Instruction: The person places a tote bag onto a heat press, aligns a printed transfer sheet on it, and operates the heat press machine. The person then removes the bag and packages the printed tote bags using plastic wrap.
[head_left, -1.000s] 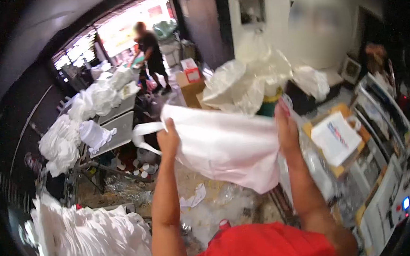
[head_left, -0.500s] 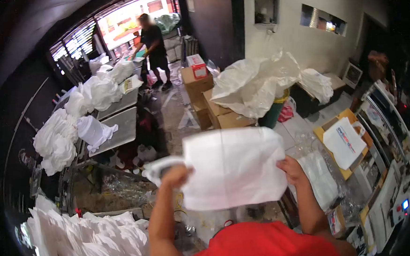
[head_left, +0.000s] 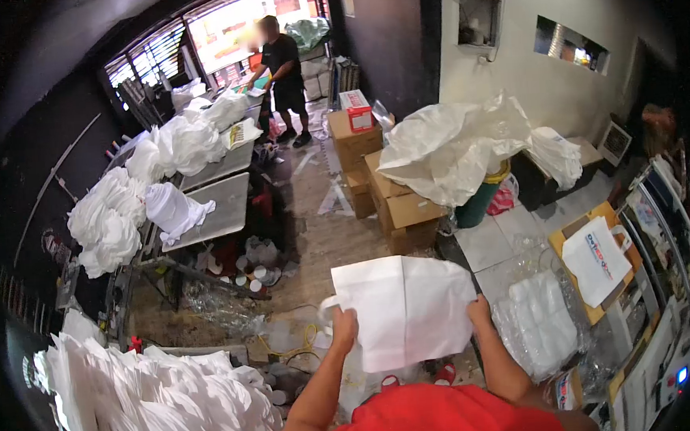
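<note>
A blank white fabric tote bag (head_left: pixel 410 310) is stretched flat in front of my red shirt, with a crease down its middle. My left hand (head_left: pixel 344 330) is closed on its left edge, where a white handle loop sticks out beside the fingers. Gripping the opposite edge is my right hand (head_left: pixel 480 311). To the lower left lies a big pile of similar white bags (head_left: pixel 159 401). On the right, a white bag with blue and red print (head_left: pixel 596 255) rests on a yellow-edged board (head_left: pixel 560 242).
A plastic-wrapped white bundle (head_left: pixel 534 314) lies on the floor at right. Cardboard boxes (head_left: pixel 408 210) and a green bin (head_left: pixel 475 207) under plastic sheeting stand ahead. White fabric heaps (head_left: pixel 108 218) cover the left tables (head_left: pixel 222 211). A person in dark clothes (head_left: pixel 282 69) works at the far end.
The tote bag and both hands have come lower and nearer my body. The bag's handle end at left has swung in closer to my left hand. My view has shifted slightly.
</note>
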`<state>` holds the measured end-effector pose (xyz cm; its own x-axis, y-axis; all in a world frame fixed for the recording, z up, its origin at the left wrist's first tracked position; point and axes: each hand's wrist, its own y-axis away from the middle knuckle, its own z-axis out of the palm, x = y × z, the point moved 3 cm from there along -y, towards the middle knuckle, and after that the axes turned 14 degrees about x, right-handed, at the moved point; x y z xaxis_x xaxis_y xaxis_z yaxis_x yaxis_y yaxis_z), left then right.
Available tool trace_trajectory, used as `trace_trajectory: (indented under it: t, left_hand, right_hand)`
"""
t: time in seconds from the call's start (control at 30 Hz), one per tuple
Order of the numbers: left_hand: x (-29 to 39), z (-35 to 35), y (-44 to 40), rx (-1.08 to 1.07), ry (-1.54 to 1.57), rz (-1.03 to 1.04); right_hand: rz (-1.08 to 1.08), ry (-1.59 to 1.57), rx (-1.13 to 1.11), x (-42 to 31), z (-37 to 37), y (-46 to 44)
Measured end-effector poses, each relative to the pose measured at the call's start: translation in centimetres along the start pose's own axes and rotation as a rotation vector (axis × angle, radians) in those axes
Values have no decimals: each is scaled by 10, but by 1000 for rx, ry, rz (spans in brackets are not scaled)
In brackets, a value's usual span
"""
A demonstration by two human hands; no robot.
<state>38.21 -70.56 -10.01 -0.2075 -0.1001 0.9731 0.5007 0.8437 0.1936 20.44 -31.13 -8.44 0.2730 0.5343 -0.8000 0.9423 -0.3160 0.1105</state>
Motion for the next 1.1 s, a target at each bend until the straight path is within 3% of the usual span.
trace_trajectory:
  t: [0.03,0.07,0.1,0.2,0.27,0.33,0.37,0.4,0.47,0.53,0.57,0.63,0.7,0.77,0.8,0.87,0.9,0.97,1.0,1.1]
  left_hand:
    - [-11,10,3,-232,271,-347]
    - [48,-6,37,-436,-82,-223]
    - [36,-2,33,-476,-111,-216]
    - [-77,-36,21,-388,-626,267]
    - [-67,0,-12,-257,-540,445]
    - [-64,1,-26,-68,-591,287]
    - [-58,1,-29,25,-604,204]
    - [-52,-1,-32,94,-640,134]
    - [14,10,-3,167,-713,7]
    - [67,26,25,173,-749,-60]
    - [87,35,38,131,-750,-64]
    - [47,56,19,-134,-623,50]
    - [69,71,51,-240,-469,112]
    - [96,84,76,-324,-436,176]
    - [100,81,67,-167,-597,102]
    - [93,69,25,-48,-884,78]
    - [84,62,0,-92,-1024,120]
    - [91,79,-4,-70,-943,173]
    - [99,78,-6,-27,-866,217]
    - [134,89,13,107,-588,317]
  right_hand:
    - [15,-12,14,-6,-9,2]
    - [49,-30,-2,-7,-14,2]
    - [98,-50,-34,-9,-22,6]
    - [337,-111,-204,-16,-48,37]
    - [447,-202,-281,-29,-57,61]
    - [512,-312,-388,-51,-67,89]
    - [768,-587,-613,67,36,49]
    - [546,-630,-630,41,14,63]
    - [363,-783,-614,-22,-36,78]
    - [412,-899,-458,-38,-59,61]
    - [421,-888,-337,-33,-64,47]
    - [432,-807,9,46,-36,-16]
    - [318,-458,240,58,-59,-32]
    - [377,-537,214,5,-102,0]
    - [593,-705,-116,25,-77,-15]
    - [363,-649,-253,-43,-64,45]
    - [203,-594,-390,-78,-46,85]
    - [-189,-504,-610,-138,-24,153]
    - [-245,-552,-665,-154,-21,164]
    - [27,-810,-659,-140,-54,106]
